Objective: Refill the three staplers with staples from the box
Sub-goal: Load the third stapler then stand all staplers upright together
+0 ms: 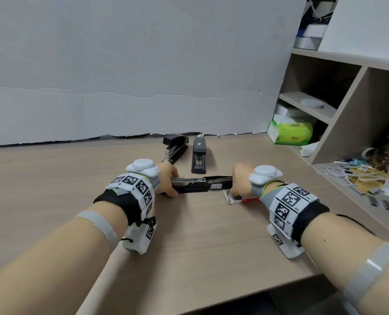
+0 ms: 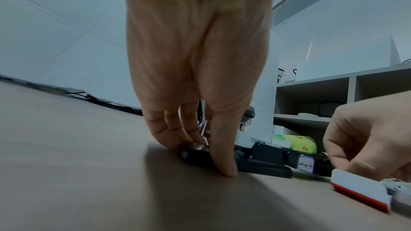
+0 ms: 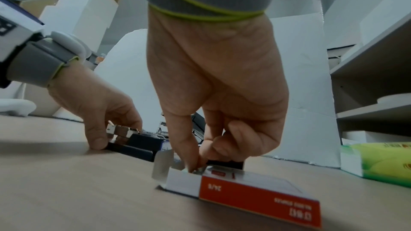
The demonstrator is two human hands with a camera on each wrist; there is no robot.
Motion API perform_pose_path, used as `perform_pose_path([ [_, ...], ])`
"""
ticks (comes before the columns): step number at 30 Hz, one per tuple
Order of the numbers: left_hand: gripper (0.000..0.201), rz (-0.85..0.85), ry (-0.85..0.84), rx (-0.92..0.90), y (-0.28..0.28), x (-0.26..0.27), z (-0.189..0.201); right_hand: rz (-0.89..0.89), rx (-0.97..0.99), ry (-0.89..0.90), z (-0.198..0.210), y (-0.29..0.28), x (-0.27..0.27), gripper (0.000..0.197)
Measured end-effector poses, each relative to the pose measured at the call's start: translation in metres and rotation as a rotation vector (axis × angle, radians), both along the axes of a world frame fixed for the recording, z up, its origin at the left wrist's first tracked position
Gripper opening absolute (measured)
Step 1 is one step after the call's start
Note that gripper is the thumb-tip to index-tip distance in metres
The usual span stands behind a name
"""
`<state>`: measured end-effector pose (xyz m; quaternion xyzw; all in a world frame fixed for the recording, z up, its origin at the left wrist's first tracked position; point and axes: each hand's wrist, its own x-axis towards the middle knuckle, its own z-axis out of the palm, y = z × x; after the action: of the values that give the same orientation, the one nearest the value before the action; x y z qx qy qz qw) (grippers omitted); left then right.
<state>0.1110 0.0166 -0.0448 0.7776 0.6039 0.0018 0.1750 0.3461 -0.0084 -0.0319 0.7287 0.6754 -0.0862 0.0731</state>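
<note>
A black stapler lies swung open flat across the table between my hands. My left hand grips its left end, thumb on the near side and fingers on the far side. My right hand reaches into the open end of the red and white staple box, where thumb and forefinger pinch a strip of staples. The box lies flat just in front of the stapler's right end. Two more black staplers, one and the other, lie side by side behind.
A white board closes off the back of the table. On the right stands a shelf unit with a green tissue pack at its foot. Papers and loose staple strips litter the right edge.
</note>
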Motion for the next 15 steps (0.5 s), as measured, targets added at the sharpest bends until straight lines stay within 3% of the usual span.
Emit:
perform_pose_path([
  [3,0.049,0.000,-0.009,0.000,0.000,0.000,0.000,-0.011,-0.014,0.046,0.002,-0.003,0.000,0.017],
  [9,0.049,0.008,0.002,-0.008,-0.001,0.000,0.000,-0.017,-0.054,0.354,0.003,-0.010,0.006,0.011],
  [15,0.050,0.016,0.003,-0.019,-0.002,0.002,0.001,0.036,-0.093,0.278,0.005,-0.013,0.001,0.016],
])
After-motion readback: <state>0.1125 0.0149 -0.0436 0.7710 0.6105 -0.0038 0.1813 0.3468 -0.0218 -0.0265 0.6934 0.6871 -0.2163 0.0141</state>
